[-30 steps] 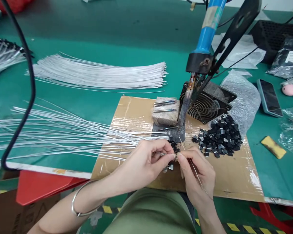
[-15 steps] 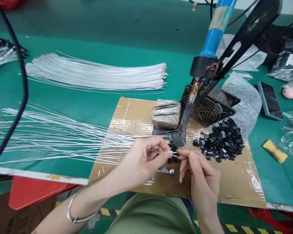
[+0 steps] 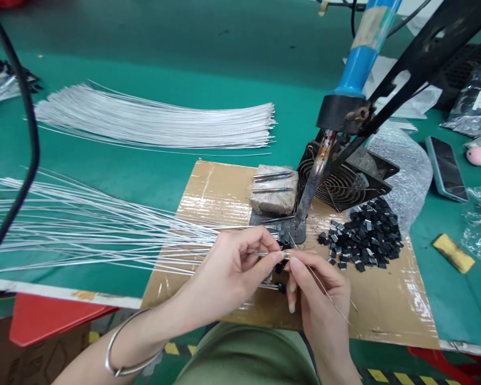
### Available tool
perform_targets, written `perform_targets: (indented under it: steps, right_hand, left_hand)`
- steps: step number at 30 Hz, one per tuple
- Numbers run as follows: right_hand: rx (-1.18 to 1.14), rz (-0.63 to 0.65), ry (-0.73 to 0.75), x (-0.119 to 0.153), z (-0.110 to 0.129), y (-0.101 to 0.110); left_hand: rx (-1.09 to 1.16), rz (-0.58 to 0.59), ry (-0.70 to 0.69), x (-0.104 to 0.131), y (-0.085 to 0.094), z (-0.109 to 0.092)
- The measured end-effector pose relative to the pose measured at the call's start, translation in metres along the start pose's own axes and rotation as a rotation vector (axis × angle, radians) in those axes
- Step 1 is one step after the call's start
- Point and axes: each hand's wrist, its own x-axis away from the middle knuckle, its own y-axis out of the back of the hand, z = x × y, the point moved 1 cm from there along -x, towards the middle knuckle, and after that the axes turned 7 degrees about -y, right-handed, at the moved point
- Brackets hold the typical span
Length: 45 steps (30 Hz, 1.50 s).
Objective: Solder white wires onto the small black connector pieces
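Over the cardboard sheet (image 3: 208,187), my left hand (image 3: 232,267) pinches a white wire (image 3: 264,254) near its end, between thumb and index finger. My right hand (image 3: 320,283) is closed in a pinch at the wire's tip, its fingertips touching or almost touching those of the left. A thin silvery solder wire (image 3: 324,291) runs through the right hand, one end sticking up past the fingers. Just behind, the tip of a blue-handled soldering iron (image 3: 316,171) points down at a dark plate (image 3: 299,232). Black connectors beside the fingertips are partly hidden.
Many loose white wires (image 3: 104,230) spread leftward, with a neat wire bundle (image 3: 160,120) behind. To the right lie a heap of black connectors (image 3: 369,235), a fan (image 3: 340,182), a phone (image 3: 447,168) and a yellow sponge (image 3: 452,252). A black cable (image 3: 30,123) hangs at left.
My right hand has moved left, bringing its fingertips up against the left hand's. The solder wire now stands out more behind it. The view has shifted slightly.
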Motion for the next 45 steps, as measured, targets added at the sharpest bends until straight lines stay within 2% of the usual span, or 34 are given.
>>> perform_targets:
  steps: [11,23,35,45]
  right_hand:
    - [-0.068,0.041,-0.070,-0.0014,0.0020,0.0003]
    - [-0.153,0.132,-0.240,-0.0043,0.0087,0.0043]
    - [-0.163,0.145,-0.242,-0.0045,0.0086,0.0039]
    - [-0.179,0.155,-0.252,-0.0045,0.0086,0.0049]
  left_hand:
    - [-0.012,0.010,-0.010,0.0022,-0.0017,0.0030]
    - [-0.024,0.021,-0.019,0.0034,-0.0013,-0.0005]
    - [-0.021,-0.006,-0.081,0.0025,-0.0017,0.0023]
    - [-0.051,-0.004,-0.072,0.0036,-0.0009,0.0024]
